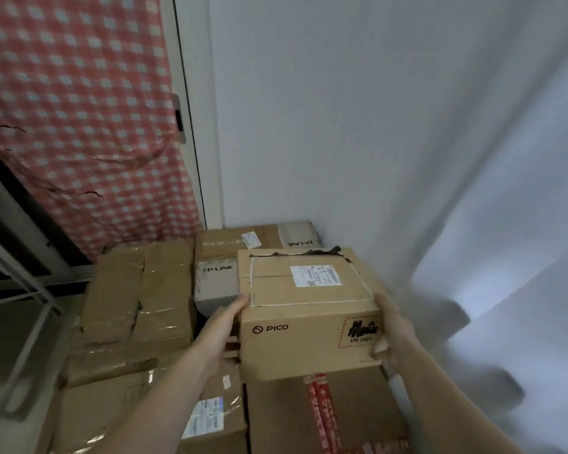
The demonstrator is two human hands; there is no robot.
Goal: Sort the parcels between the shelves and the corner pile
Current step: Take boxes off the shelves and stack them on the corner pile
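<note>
A brown cardboard PICO box (pixel 309 309) with a white shipping label on top sits on the corner pile, over a box with red tape (pixel 322 411). My left hand (pixel 222 326) presses flat against its left side, fingers reaching the top edge. My right hand (pixel 392 335) holds its right side, with the thumb on the front face near the UN 3481 mark. Behind and left of it lie a grey TP-LINK box (pixel 215 283), another TP-LINK box (pixel 259 239) at the back, and a taped brown parcel (pixel 138 290).
White walls (pixel 374 126) meet in the corner right behind the pile. A red checked cloth (pixel 79 109) hangs at the left over a dark frame. A grey metal shelf frame (pixel 20 283) stands at the far left. Further labelled parcels (pixel 207 417) lie at the front.
</note>
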